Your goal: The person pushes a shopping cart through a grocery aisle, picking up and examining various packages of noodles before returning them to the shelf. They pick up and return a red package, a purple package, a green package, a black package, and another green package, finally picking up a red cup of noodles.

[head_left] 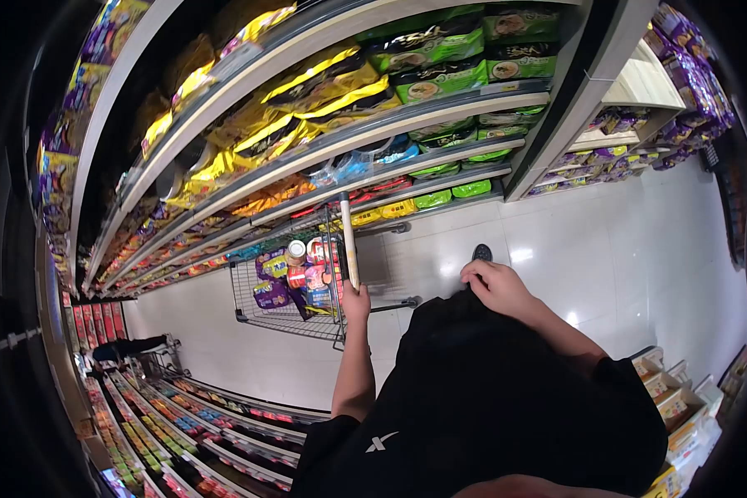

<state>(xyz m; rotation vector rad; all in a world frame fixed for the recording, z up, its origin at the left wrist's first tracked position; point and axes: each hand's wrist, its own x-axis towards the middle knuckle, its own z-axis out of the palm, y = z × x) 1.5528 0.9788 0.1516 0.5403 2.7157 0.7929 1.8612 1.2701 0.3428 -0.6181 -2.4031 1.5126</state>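
Note:
My left hand [357, 302] is wrapped around the end of the pale handle bar [349, 241] of a wire shopping cart [257, 324]. In the cart lie purple and yellow packets [272, 294], a tub with a white lid [295, 251], and several red and blue packages [317, 278]. My right hand [498, 286] hangs in front of my dark clothing, above one dark shoe [482, 252]. Its fingers curl inward, and no object shows in them.
Shelves of yellow packs [332, 79] and green packs [440, 66] run beside the cart. Another shelf row [199, 423] lines the opposite side. Farther down the aisle a person [124, 349] bends near another cart [162, 358]. Purple packs [689, 75] fill a display at right.

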